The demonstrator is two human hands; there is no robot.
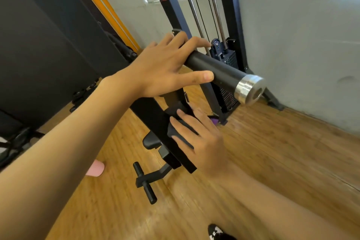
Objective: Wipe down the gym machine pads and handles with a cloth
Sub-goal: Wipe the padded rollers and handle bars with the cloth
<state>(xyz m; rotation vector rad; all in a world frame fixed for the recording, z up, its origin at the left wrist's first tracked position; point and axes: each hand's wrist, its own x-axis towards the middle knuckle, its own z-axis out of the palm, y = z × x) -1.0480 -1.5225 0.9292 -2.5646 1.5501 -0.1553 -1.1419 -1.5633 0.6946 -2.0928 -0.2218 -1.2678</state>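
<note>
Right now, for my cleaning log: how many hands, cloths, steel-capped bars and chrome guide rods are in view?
Hands: 2, left hand and right hand
Black cloth: 1
Steel-capped bar: 1
Chrome guide rods: 2
Total: 6

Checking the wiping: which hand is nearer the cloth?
Right. The right hand presses flat on the cloth against the machine frame; the left hand is above it, gripping the black bar.
</note>
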